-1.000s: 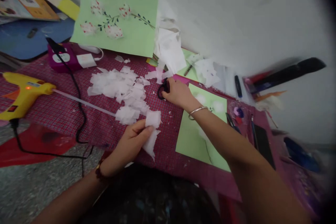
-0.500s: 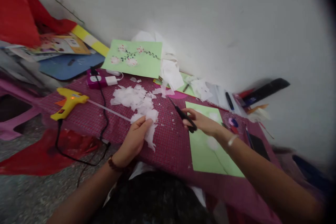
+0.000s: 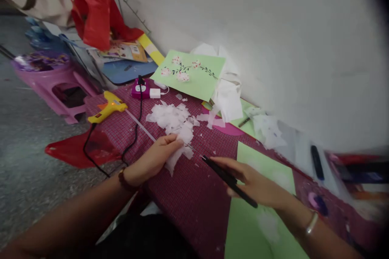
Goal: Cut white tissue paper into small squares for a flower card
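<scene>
Pinched between thumb and fingers of my left hand [image 3: 152, 160] is a piece of white tissue paper [image 3: 172, 164], its torn edge hanging below. My right hand [image 3: 257, 182] grips black-handled scissors [image 3: 224, 176], whose thin blades point left and reach the paper's edge by my left fingertips. Whether the blades are parted is too blurred to tell. A heap of torn tissue scraps [image 3: 168, 116] lies just beyond my left hand. Under my right forearm is a light green sheet [image 3: 243, 230] with pale white patches on it.
A yellow glue gun [image 3: 110, 107] with a long glue stick [image 3: 140, 124] lies left, its black cord crossing the table. Behind are a purple power socket [image 3: 140, 89] and a green flower picture [image 3: 190, 85]. A pink stool [image 3: 51, 79] stands left; a black pen [image 3: 317, 162] lies right.
My right hand has brought the scissors down, turning the blades toward the tissue paper in my left hand. My left hand still holds the paper. The view has swung right-to-left, showing the stool.
</scene>
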A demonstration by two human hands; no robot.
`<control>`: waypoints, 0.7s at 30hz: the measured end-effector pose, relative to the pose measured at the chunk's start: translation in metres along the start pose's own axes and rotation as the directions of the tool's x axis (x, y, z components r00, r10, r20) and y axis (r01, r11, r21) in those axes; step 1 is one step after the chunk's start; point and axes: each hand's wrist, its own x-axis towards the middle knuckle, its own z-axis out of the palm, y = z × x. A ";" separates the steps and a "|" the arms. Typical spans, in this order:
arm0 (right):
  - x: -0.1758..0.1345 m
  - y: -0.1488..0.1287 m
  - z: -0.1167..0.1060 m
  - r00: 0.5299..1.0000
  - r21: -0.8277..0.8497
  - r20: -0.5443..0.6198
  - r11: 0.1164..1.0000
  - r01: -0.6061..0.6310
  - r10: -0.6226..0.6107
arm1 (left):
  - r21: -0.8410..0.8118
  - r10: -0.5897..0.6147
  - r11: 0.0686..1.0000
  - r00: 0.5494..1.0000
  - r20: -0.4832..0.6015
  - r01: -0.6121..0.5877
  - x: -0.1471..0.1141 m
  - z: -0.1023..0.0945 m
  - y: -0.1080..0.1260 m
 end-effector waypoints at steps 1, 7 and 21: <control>0.003 0.000 -0.001 1.000 -0.004 0.005 1.000 -0.002 0.002 | 0.025 -0.013 1.000 1.000 -0.003 0.013 0.000 0.000 0.000; 0.018 0.004 -0.006 1.000 0.005 -0.016 1.000 0.000 0.000 | 0.098 -0.077 0.992 0.997 0.011 0.075 0.004 0.005 0.006; -0.026 0.014 0.000 0.975 0.098 -0.204 0.993 -0.068 0.086 | 0.018 -0.251 0.968 0.962 0.111 0.250 0.007 0.040 0.003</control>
